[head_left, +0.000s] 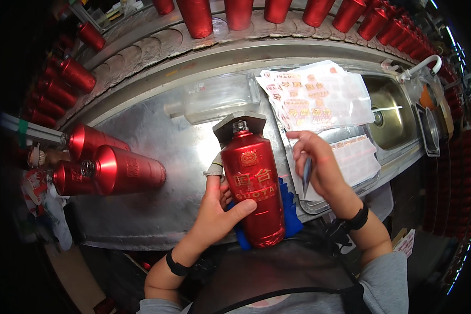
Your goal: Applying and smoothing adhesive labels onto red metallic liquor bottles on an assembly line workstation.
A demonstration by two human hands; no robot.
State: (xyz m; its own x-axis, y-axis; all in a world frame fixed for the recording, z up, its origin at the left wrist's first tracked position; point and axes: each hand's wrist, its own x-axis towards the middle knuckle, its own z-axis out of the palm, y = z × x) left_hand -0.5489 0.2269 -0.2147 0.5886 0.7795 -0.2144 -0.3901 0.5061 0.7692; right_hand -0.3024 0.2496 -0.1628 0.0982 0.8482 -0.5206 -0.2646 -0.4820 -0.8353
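Biggest worry for me is the red bottle (256,180) rolling. It's lying back in front of the person, neck end at an angled metal rest (226,131), base end on a blue cloth (292,214) at the near edge of the tabletop (123,220). The left hand (210,214) has its thumb over the front and fingers clamped round the side, so that's basically the only steadying grip. If the thumb slips on that glossy coat, or the cloth slides, the base could go off the edge.

The right hand (319,162) has its fingers curled in on a thin flat tool (307,175), index sticking out, clear of the bottle. Too small to say if it's a blade or scraper, tbh, but a hard edge dragged at a bad angle could scratch the red finish or gold lettering. Also, those printed sheets (319,97) sit right beside the sink (395,128); a splash could ruin them.
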